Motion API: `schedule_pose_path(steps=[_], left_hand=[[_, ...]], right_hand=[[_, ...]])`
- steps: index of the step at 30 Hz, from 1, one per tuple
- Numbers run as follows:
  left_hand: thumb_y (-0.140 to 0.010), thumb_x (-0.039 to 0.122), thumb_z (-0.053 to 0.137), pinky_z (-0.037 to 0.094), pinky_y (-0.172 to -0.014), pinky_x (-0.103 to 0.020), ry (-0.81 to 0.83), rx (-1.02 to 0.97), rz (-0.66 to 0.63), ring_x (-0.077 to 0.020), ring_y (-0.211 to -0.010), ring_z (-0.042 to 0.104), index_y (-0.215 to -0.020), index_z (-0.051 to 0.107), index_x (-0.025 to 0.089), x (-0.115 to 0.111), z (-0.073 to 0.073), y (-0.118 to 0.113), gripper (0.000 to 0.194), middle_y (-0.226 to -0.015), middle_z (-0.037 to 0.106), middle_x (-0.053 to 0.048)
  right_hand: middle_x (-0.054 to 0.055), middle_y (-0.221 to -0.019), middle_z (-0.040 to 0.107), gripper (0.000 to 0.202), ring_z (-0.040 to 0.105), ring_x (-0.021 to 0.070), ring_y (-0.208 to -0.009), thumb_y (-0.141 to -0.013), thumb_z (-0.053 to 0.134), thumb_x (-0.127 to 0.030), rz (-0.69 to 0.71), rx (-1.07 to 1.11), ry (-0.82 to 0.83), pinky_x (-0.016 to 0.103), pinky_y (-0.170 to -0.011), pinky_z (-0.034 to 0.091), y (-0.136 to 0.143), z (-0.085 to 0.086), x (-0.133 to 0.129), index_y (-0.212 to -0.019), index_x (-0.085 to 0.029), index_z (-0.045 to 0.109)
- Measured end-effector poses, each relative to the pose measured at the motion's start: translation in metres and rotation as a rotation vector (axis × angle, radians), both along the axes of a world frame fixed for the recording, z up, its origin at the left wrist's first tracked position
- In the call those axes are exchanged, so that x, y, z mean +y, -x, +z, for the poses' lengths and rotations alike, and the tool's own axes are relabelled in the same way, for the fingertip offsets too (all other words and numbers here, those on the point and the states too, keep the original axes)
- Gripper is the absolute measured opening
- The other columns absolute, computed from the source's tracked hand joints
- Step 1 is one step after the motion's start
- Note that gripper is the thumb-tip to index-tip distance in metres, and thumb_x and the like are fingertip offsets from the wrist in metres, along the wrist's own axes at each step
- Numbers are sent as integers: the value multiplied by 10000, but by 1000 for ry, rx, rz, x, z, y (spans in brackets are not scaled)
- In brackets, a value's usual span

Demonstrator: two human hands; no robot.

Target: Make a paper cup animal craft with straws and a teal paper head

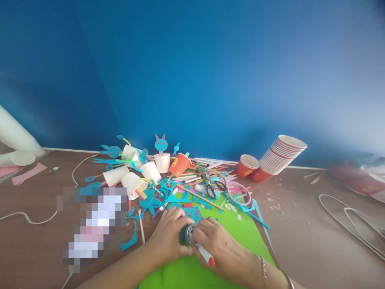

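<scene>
My left hand (173, 233) is wrapped round a dark roll with a pale spoked core (189, 234), above a green sheet (237, 241). On the roll's other side, my right hand (212, 241) is closed, its fingertips at the core. A white marker with a red end (206, 255) sticks out below my right hand, held in it. Just beyond the fingers lies a blue paper face with drawn eyes (193, 214), partly hidden by my hands. What my right fingertips pinch at the core is too small to tell.
Scissors (211, 192), tape rings (239, 194), sticks and blue paper scraps lie beyond my hands. White cups (116, 176) with paper figures are left; stacked cups (281, 154) lean right. A white cable (345, 212) loops at far right.
</scene>
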State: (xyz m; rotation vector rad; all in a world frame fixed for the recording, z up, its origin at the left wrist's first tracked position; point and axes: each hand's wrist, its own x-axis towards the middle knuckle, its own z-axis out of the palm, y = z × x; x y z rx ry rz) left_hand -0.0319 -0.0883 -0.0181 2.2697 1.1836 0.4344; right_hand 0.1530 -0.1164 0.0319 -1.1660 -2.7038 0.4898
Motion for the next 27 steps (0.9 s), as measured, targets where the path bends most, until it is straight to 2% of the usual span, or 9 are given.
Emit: schedule_pose_path(steps=[4,8,10,12,14,17,20,24,27], left_hand=[[-526,447,849,394,-835,-436,19,29,5,-277,-955,500,-1060,646,254,1,4,-1,603,-991,554,-44],[-511,458,860,412,-849,-454,33,29,8,-291,-975,502,-1083,644,254,1,6,-1,646,-1011,565,-50],[-518,447,861,413,-870,-469,38,1,7,-297,-990,507,-1075,647,258,1,8,0,625,-1032,574,-54],[-527,405,861,417,-892,-475,41,-48,12,-296,-994,520,-1041,650,243,0,10,0,579,-1033,586,-57],[-555,326,844,436,-900,-451,47,-121,42,-284,-993,539,-1011,637,222,0,11,2,511,-1027,602,-59],[-658,240,753,481,-876,-387,45,-259,128,-251,-995,578,-1053,588,219,2,10,7,429,-1050,621,-63],[-763,247,648,484,-920,-387,-43,-326,233,-247,-1073,587,-1169,522,227,5,5,15,426,-1159,607,-82],[-806,279,576,527,-861,-409,-207,-189,379,-281,-1087,610,-1276,451,221,10,-2,24,490,-1222,597,-116],[-822,283,536,556,-794,-405,-303,-21,392,-300,-1058,635,-1272,474,206,11,-6,28,461,-1221,606,-128]], right_hand=[[31,-787,608,65,535,178,-718,-843,503,-188,-127,206,132,309,-693,404,-8,3,7,-801,-202,552],[-2,-688,566,195,542,168,-669,-872,477,-309,-428,618,367,287,-636,424,-17,1,17,-708,-210,514],[7,-709,599,252,586,188,-709,-894,467,-413,-580,829,462,302,-666,458,-20,-5,19,-763,-212,547],[33,-800,661,308,630,216,-798,-911,452,-491,-674,980,546,336,-740,490,-22,-15,18,-907,-215,590],[55,-891,692,358,649,234,-845,-910,450,-537,-713,1069,603,357,-749,511,-23,-26,14,-1018,-226,590],[76,-992,685,370,655,249,-879,-884,497,-556,-721,1101,609,360,-716,533,-23,-37,10,-1012,-227,604],[89,-1004,677,385,654,253,-892,-858,539,-560,-730,1102,582,356,-703,544,-22,-39,8,-997,-210,620],[87,-944,671,417,652,243,-851,-841,554,-577,-736,1101,565,353,-684,548,-20,-37,9,-981,-190,623],[76,-908,656,417,645,227,-838,-853,543,-574,-726,1071,513,338,-691,545,-19,-39,8,-975,-185,626]])
